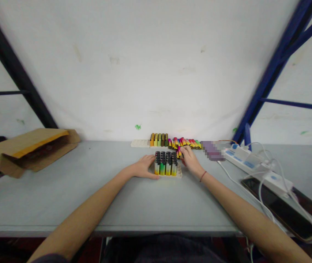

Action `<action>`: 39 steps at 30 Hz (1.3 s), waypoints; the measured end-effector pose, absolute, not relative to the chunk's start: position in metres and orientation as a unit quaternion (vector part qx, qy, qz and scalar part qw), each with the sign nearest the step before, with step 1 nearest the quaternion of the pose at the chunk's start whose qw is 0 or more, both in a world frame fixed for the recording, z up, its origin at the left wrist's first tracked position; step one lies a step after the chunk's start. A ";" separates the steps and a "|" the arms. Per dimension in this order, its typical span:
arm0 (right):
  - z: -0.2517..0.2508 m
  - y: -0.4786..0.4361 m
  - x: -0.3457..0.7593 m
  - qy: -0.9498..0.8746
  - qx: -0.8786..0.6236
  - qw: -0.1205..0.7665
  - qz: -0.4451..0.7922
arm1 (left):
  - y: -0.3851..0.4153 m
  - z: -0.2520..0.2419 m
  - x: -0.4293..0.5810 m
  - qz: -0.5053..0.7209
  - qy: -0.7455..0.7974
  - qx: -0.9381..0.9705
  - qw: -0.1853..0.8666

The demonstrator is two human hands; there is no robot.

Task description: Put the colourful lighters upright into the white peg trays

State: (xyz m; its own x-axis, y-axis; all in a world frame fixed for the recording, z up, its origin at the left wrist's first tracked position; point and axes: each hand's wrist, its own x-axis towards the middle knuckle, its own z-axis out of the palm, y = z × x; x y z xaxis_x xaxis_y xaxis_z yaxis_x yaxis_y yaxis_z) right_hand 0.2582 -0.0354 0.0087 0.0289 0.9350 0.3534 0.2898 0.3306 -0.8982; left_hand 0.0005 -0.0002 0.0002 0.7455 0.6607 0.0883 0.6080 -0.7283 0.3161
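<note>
The right hand [191,159] pinched a slim magenta-and-yellow plastic lighter [178,152], seemingly light, stiff and slick, best gripped mid-body; the left hand [142,167], spread wide, braced the pale gridded tray [179,175] from the left.

A person's left hand [144,167] spreads against the left side of a white tray [180,174] of upright black-topped lighters [165,166] on a grey counter [145,208], while the right hand [189,160], a thin red band [203,176] at its wrist, pinches a pink-and-yellow lighter [179,151] just behind the tray's right side. Against the wall, more upright lighters [159,140] stand between a perforated white strip [140,144] and a loose multicoloured pile of lighters [187,142]. A brown paper bag [32,144] lies far left; a power strip [249,162] and dark smartphone [279,208] lie right.
</note>
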 end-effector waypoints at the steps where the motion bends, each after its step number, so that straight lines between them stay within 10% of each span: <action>1: 0.014 -0.037 0.261 -0.648 -0.489 0.512 0.282 | -0.001 0.001 0.001 0.099 0.342 0.924 0.136; 33: 0.030 -0.029 0.291 -0.811 -0.451 0.341 0.149 | 0.003 -0.003 0.001 0.107 0.333 0.927 0.134; 39: 0.015 -0.010 0.318 -0.748 -0.595 0.290 -0.046 | 0.003 -0.004 0.000 0.101 0.336 0.927 0.130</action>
